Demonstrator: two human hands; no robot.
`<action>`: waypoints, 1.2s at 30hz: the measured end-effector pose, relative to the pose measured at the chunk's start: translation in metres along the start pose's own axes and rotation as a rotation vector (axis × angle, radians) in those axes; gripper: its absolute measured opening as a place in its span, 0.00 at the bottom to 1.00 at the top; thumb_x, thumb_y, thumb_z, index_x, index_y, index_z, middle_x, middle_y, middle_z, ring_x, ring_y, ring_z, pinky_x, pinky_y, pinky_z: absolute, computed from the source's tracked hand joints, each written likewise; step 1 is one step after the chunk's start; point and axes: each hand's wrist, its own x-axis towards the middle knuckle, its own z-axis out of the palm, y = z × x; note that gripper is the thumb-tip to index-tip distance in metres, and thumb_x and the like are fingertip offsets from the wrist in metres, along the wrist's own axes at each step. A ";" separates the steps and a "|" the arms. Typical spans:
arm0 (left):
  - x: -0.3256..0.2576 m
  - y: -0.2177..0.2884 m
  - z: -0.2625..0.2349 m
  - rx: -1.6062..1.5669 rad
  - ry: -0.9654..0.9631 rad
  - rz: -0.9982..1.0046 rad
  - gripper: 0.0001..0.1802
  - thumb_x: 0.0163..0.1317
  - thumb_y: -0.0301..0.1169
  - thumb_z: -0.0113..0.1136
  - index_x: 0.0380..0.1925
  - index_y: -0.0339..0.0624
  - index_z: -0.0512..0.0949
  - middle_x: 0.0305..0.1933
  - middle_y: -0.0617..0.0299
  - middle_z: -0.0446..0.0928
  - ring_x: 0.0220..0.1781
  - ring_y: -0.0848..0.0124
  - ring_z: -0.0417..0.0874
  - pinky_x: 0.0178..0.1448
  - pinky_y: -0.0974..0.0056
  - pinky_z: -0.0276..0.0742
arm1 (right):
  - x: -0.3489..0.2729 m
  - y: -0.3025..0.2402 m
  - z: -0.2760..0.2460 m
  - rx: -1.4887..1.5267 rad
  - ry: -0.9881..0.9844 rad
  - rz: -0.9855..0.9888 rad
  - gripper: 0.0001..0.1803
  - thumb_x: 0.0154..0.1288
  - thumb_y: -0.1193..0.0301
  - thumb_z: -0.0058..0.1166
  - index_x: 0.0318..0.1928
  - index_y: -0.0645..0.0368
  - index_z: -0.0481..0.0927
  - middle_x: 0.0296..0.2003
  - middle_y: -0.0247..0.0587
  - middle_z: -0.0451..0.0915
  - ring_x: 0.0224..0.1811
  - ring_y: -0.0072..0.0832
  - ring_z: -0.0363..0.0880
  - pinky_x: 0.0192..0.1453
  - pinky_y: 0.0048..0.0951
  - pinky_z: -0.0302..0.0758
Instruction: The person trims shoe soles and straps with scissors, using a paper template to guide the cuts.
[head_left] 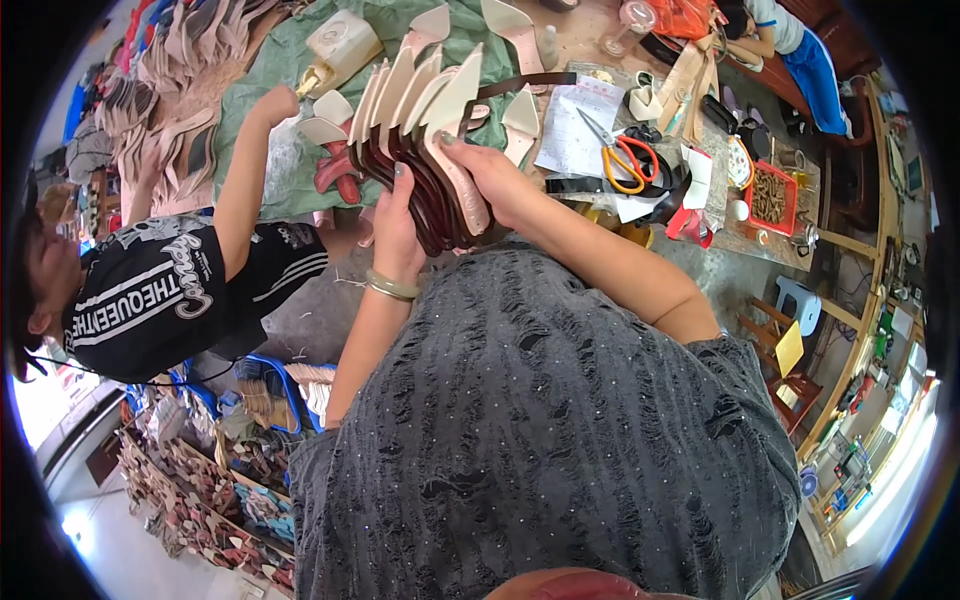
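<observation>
Dark red leather showed along the lower edges of a fanned stack of shoe insoles [425, 150], whose pale cream faces pointed up and away from the person. In the head view, the stack was held up in front of the chest, above the edge of a cluttered worktable [590, 40]. The left hand [395, 225] gripped it from below and from the left, fingers curled shut around the dark edges, with a metal bangle [390, 287] on the wrist. The right hand [490, 170] closed on the stack's right side, its thumb and fingers pressed against the outermost insole.

Loose cream insoles [325, 115] lay on a green cloth [270, 110] spread over the table just beyond the stack. To the right of the stack lay a sheet of paper [578, 125], and beside that orange-handled scissors [622, 160]. Farther right stood a red tray [772, 195] of small brown pieces.

On the left, another person in a black printed shirt [165, 290] reached an arm [240, 190] up onto the green cloth, the fist resting near the loose insoles.
</observation>
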 end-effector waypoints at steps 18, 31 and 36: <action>-0.001 0.005 0.002 -0.046 -0.007 -0.030 0.21 0.69 0.38 0.46 0.55 0.35 0.67 0.54 0.56 0.74 0.52 0.67 0.78 0.56 0.62 0.75 | 0.007 -0.018 -0.007 -0.036 0.027 0.148 0.23 0.69 0.60 0.47 0.50 0.70 0.74 0.45 0.47 0.79 0.42 0.30 0.80 0.46 0.30 0.78; -0.006 0.012 0.015 0.040 -0.062 0.056 0.23 0.69 0.40 0.48 0.58 0.37 0.64 0.56 0.57 0.71 0.55 0.68 0.75 0.58 0.62 0.72 | 0.002 -0.017 -0.009 0.096 -0.008 0.131 0.21 0.71 0.62 0.41 0.54 0.66 0.72 0.48 0.45 0.78 0.46 0.30 0.78 0.52 0.31 0.75; -0.005 0.011 0.015 0.003 -0.080 0.022 0.23 0.69 0.39 0.48 0.59 0.38 0.63 0.56 0.58 0.71 0.55 0.68 0.75 0.58 0.62 0.72 | 0.002 -0.010 -0.012 0.163 -0.022 0.042 0.20 0.71 0.62 0.41 0.56 0.62 0.71 0.49 0.43 0.77 0.49 0.30 0.77 0.54 0.32 0.74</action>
